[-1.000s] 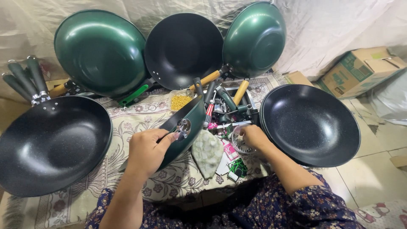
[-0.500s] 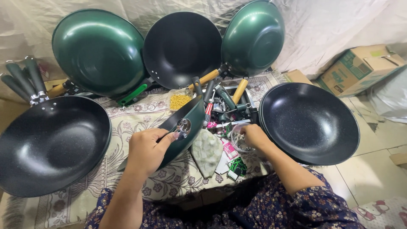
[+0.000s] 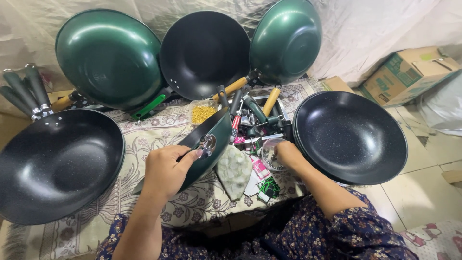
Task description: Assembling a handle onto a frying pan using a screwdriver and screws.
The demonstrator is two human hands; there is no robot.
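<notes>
Head view: left hand point(image 3: 166, 171) fingers wrap the rim of a green pan point(image 3: 207, 149) tilted on edge mid-bench, its metal bracket point(image 3: 208, 142) facing up, while right hand point(image 3: 288, 155), just right, dips curled fingers into a small clear bowl point(image 3: 268, 153).

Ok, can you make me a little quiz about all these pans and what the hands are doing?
1. True or false: the left hand holds a green pan on its edge.
2. What does the right hand reach into? A) cardboard box B) small clear bowl C) black wok
3. What colour are the grains in the small tub behind the pan?

Key: 1 true; 2 B; 3 yellow.
</notes>
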